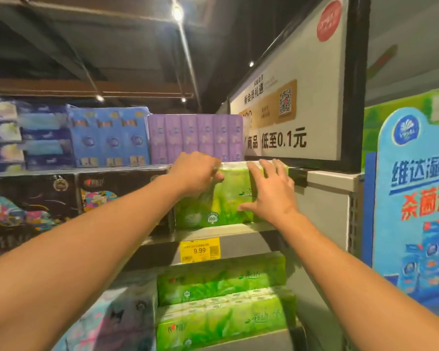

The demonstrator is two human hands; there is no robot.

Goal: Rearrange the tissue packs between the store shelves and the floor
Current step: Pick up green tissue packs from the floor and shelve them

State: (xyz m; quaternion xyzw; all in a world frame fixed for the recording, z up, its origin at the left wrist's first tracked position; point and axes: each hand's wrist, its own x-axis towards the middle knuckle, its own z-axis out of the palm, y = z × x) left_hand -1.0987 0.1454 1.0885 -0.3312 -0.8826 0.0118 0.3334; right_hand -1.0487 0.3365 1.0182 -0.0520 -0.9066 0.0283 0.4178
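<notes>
A green tissue pack [214,201] sits on the shelf [238,230], above a yellow price tag [200,250]. The left hand [194,173] curls its fingers around the pack's top corner. The right hand [271,190] lies flat on the pack, fingers straight.

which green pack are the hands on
The green pack on the upper shelf, above the yellow price tag. The left hand grips its top left corner and the right hand lies on its front. Two green packs below go untouched.
</notes>
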